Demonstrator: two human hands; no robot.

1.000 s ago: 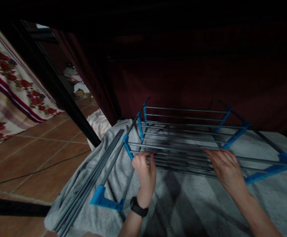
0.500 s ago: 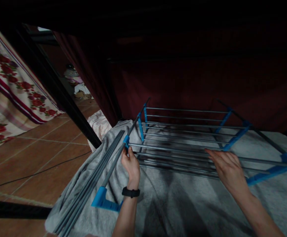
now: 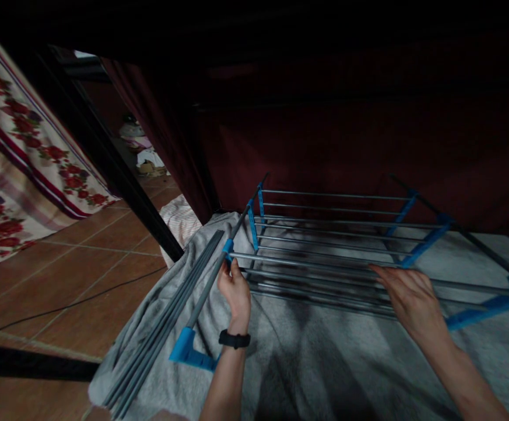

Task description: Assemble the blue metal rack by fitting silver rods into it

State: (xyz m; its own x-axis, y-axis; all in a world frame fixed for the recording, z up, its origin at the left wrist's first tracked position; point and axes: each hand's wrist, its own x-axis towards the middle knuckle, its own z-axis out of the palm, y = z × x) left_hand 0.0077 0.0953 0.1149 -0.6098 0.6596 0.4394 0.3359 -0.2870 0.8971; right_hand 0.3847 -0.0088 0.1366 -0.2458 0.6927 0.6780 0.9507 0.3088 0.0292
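A rack of grey metal rods (image 3: 324,245) with blue plastic brackets lies on a grey blanket (image 3: 324,362). My left hand (image 3: 235,289), with a black watch on the wrist, is closed on the rack's left end beside a blue bracket (image 3: 227,248) and the grey side pole (image 3: 210,283). My right hand (image 3: 412,298) lies flat with fingers stretched over the front rods, near the right side. A second blue bracket (image 3: 186,351) sits at the pole's near end.
Several loose grey rods (image 3: 166,333) lie along the blanket's left edge. Terracotta floor tiles (image 3: 61,280) with a black cable lie to the left, next to a floral cloth (image 3: 26,152). A dark red curtain (image 3: 346,140) hangs behind the rack.
My left hand moved left from the front rods to the rack's left end by the blue bracket and stayed there. My right hand kept its place on the rods.
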